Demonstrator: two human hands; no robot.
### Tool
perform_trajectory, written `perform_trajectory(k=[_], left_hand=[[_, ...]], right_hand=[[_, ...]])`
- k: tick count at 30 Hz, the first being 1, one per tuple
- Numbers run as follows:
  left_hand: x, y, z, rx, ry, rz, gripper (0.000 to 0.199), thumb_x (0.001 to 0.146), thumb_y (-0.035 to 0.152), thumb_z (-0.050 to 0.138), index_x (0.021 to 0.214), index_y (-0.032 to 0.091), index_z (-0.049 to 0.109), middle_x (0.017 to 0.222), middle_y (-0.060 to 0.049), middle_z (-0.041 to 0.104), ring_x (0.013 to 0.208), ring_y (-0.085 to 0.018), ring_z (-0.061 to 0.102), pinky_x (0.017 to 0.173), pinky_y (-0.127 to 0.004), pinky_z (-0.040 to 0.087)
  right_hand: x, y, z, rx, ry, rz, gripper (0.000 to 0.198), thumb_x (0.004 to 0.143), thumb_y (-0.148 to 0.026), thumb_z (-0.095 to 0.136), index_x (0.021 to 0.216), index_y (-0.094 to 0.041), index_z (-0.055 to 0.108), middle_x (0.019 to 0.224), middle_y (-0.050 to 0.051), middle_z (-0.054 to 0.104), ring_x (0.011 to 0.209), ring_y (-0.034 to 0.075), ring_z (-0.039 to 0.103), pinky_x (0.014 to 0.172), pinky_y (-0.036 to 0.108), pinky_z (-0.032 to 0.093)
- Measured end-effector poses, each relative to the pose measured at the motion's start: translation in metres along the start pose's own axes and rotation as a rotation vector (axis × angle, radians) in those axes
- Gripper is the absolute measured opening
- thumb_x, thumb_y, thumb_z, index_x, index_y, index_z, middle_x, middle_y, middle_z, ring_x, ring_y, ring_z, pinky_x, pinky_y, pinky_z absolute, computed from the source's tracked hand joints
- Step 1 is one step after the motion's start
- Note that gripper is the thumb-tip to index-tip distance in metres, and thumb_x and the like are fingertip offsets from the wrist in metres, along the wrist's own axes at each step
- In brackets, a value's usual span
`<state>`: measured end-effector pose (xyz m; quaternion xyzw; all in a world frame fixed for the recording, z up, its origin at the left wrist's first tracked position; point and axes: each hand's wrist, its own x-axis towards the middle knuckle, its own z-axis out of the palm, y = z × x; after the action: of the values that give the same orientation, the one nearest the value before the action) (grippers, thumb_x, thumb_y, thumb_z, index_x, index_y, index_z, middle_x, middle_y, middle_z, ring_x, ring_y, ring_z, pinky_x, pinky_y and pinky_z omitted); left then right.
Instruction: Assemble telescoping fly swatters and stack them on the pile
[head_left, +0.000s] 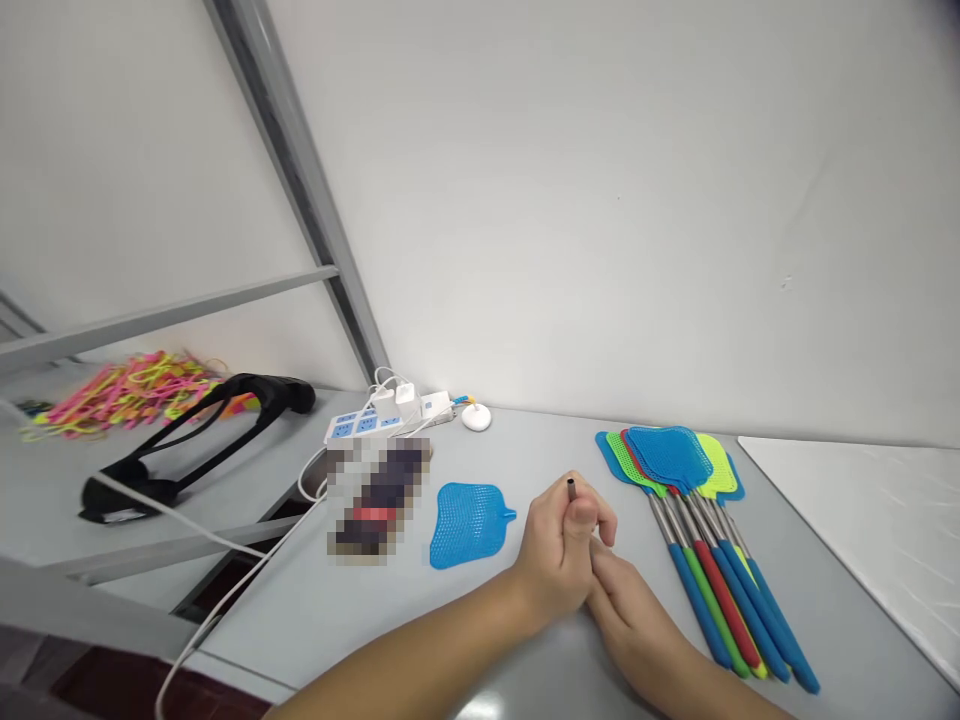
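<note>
My left hand (559, 545) is closed around a thin metal tube (571, 488), whose open end pokes up past the thumb. Directly below and touching it, my right hand (626, 595) is closed too; whatever lies inside its fingers is hidden. A loose blue fly swatter head (471, 525) with a short neck lies flat on the table, left of my hands. To the right rests a row of fly swatters (697, 540) with blue, green, red and yellow mesh heads, metal shafts and coloured grips.
A white power strip (367, 424) with plugs and cables sits by the wall, near a round white device (475, 416). A blurred-out object (379, 505) lies in front. Left, beyond a grey metal frame (300, 190), are a black headset-like item (202, 440) and colourful cords (142, 390). A white panel (862, 530) lies right.
</note>
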<state>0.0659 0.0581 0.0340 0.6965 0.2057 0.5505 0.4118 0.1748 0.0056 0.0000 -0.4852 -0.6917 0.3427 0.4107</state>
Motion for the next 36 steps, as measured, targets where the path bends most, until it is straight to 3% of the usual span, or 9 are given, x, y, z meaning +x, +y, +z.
perform_trajectory(k=[4, 8, 12, 15, 20, 23, 28, 33, 36], left_hand=[[0.012, 0.000, -0.021, 0.167, -0.029, 0.024, 0.041, 0.102, 0.045, 0.013, 0.085, 0.021, 0.043, 0.080, -0.006, 0.060, 0.075, -0.017, 0.053, 0.074, -0.034, 0.044], [0.028, -0.009, -0.050, 0.363, -0.222, 0.010, 0.054, 0.093, 0.062, 0.020, 0.079, 0.020, 0.051, 0.079, -0.007, 0.058, 0.078, -0.021, 0.053, 0.078, -0.038, 0.044], [0.049, -0.007, -0.079, 0.577, -0.419, -0.150, 0.037, 0.094, 0.046, 0.034, 0.085, 0.019, 0.058, 0.087, -0.005, 0.058, 0.079, -0.019, 0.053, 0.080, -0.036, 0.043], [0.062, 0.003, -0.103, 0.699, -0.588, -0.311, 0.023, 0.086, 0.042, 0.056, 0.091, 0.021, 0.063, 0.101, -0.004, 0.057, 0.086, -0.019, 0.055, 0.078, -0.031, 0.044], [0.067, 0.006, -0.133, 0.848, -0.810, -0.525, 0.053, 0.060, 0.040, 0.083, 0.108, 0.029, 0.063, 0.110, -0.004, 0.054, 0.103, -0.027, 0.052, 0.076, -0.032, 0.044], [0.062, -0.002, -0.133, 0.899, -0.853, -0.573, 0.053, 0.058, 0.036, 0.085, 0.107, 0.030, 0.063, 0.113, -0.004, 0.051, 0.110, -0.030, 0.046, 0.082, -0.036, 0.042], [0.050, -0.008, -0.117, 0.834, -0.897, -0.543, 0.027, 0.070, 0.037, 0.079, 0.086, 0.023, 0.062, 0.115, -0.003, 0.051, 0.112, -0.026, 0.046, 0.093, -0.036, 0.036], [0.049, 0.000, -0.114, 0.685, -0.905, -0.575, 0.026, 0.078, 0.036, 0.072, 0.099, 0.024, 0.061, 0.094, 0.001, 0.063, 0.085, -0.018, 0.057, 0.070, -0.026, 0.040], [0.050, 0.000, -0.115, 0.518, -0.892, -0.592, 0.024, 0.078, 0.035, 0.073, 0.097, 0.023, 0.066, 0.093, 0.002, 0.069, 0.085, -0.017, 0.061, 0.070, -0.024, 0.041]], right_hand=[[-0.003, -0.007, -0.018, -0.072, 0.014, 0.024, 0.033, 0.101, -0.041, 0.033, 0.100, -0.021, 0.059, 0.083, 0.002, 0.066, 0.073, 0.017, 0.060, 0.068, 0.026, 0.049], [-0.001, -0.014, -0.049, -0.283, 0.127, -0.074, 0.030, 0.098, -0.041, 0.041, 0.117, -0.024, 0.058, 0.087, 0.002, 0.069, 0.071, 0.017, 0.064, 0.064, 0.025, 0.049], [0.005, -0.014, -0.073, -0.489, 0.240, -0.147, 0.030, 0.097, -0.039, 0.045, 0.117, -0.024, 0.061, 0.071, -0.001, 0.067, 0.050, 0.015, 0.055, 0.051, 0.026, 0.044], [0.008, -0.013, -0.083, -0.557, 0.292, -0.199, 0.028, 0.096, -0.038, 0.048, 0.114, -0.023, 0.064, 0.081, 0.001, 0.071, 0.050, 0.013, 0.054, 0.052, 0.027, 0.044], [0.011, -0.006, -0.093, -0.671, 0.214, -0.227, 0.026, 0.097, -0.034, 0.046, 0.113, -0.026, 0.065, 0.091, 0.003, 0.072, 0.064, 0.015, 0.063, 0.057, 0.027, 0.045], [0.011, 0.002, -0.095, -0.781, 0.068, -0.177, 0.028, 0.098, -0.032, 0.043, 0.115, -0.027, 0.065, 0.093, 0.004, 0.071, 0.074, 0.019, 0.066, 0.061, 0.030, 0.047], [0.012, 0.006, -0.096, -0.749, -0.154, -0.071, 0.027, 0.096, -0.032, 0.046, 0.112, -0.029, 0.068, 0.100, 0.003, 0.072, 0.086, 0.023, 0.068, 0.071, 0.035, 0.052], [0.014, -0.006, -0.107, -0.574, -0.201, 0.002, 0.023, 0.092, -0.038, 0.053, 0.102, -0.031, 0.073, 0.095, 0.002, 0.074, 0.081, 0.021, 0.069, 0.071, 0.032, 0.055], [0.015, -0.010, -0.116, -0.517, -0.183, 0.024, 0.023, 0.090, -0.042, 0.056, 0.095, -0.031, 0.075, 0.089, 0.001, 0.075, 0.077, 0.020, 0.069, 0.067, 0.030, 0.056]])
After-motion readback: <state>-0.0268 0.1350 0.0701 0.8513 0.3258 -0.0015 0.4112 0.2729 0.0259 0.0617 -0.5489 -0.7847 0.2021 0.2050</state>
